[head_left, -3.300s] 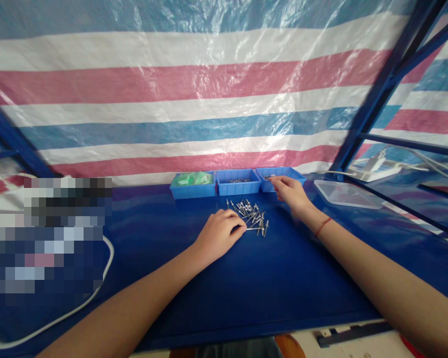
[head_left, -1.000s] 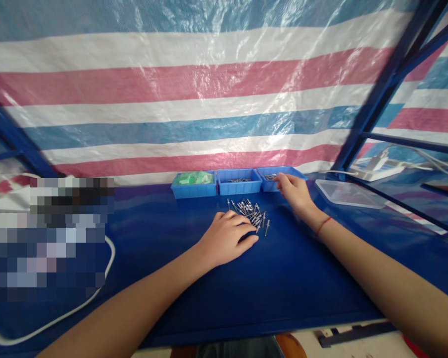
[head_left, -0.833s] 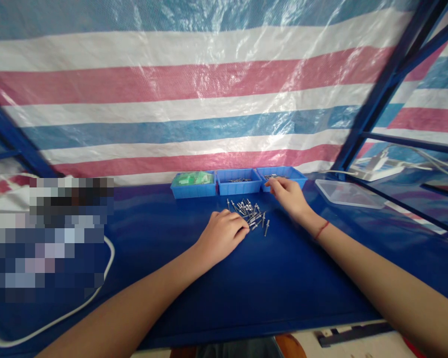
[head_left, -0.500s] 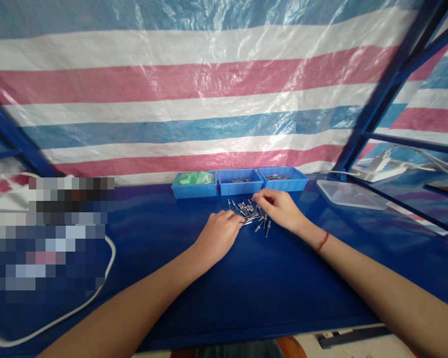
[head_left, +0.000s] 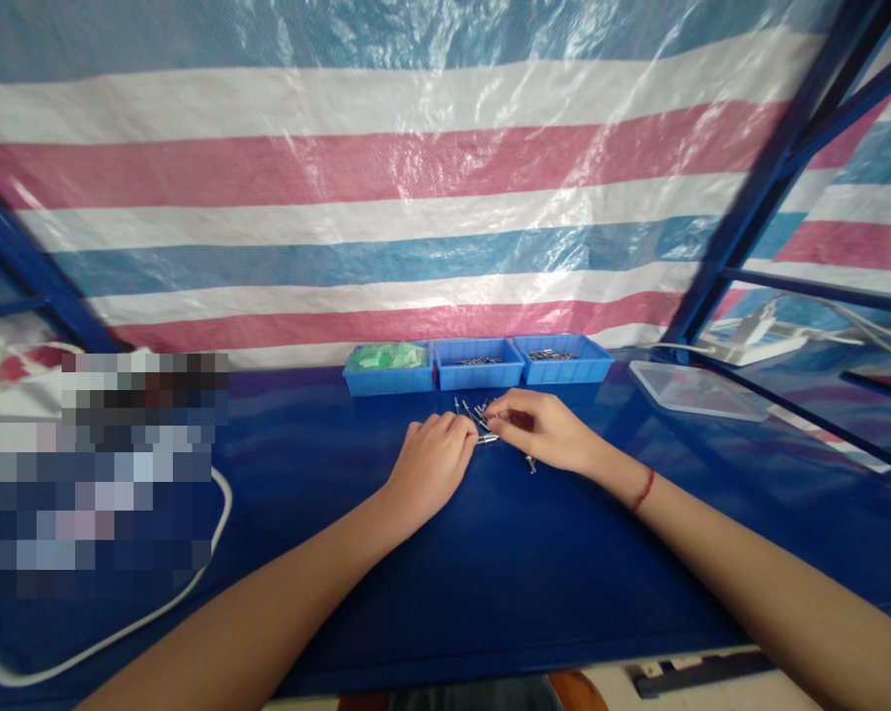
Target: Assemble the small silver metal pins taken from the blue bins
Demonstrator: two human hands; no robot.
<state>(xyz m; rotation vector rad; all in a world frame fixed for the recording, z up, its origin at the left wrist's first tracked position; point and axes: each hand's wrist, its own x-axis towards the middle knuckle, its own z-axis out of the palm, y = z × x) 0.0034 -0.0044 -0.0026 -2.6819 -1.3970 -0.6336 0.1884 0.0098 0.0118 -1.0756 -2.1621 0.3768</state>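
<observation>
Silvery blind rivets (head_left: pixel 462 407) lie in a loose pile on the blue table, partly covered by my hands. My left hand (head_left: pixel 432 464) rests at the pile's left side, fingers curled, with rivet ends sticking out at its thumb and fingertips. Over the pile's right side is my right hand (head_left: pixel 540 427), thumb and forefinger brought close together near my left fingertips. What lies between those right fingertips is too small to make out. One stray rivet (head_left: pixel 531 464) lies below the right palm.
Behind the pile stand three blue bins: the left bin (head_left: pixel 388 379) holds green packaging, the middle bin (head_left: pixel 479 374) and right bin (head_left: pixel 566 370) hold small metal pieces. A clear plastic lid (head_left: pixel 697 390) lies right; a white cable (head_left: pixel 227 504) curves at left.
My right hand has moved left and slightly down, from the pile's back right toward my left fingertips, covering more rivets. My left hand has barely moved.
</observation>
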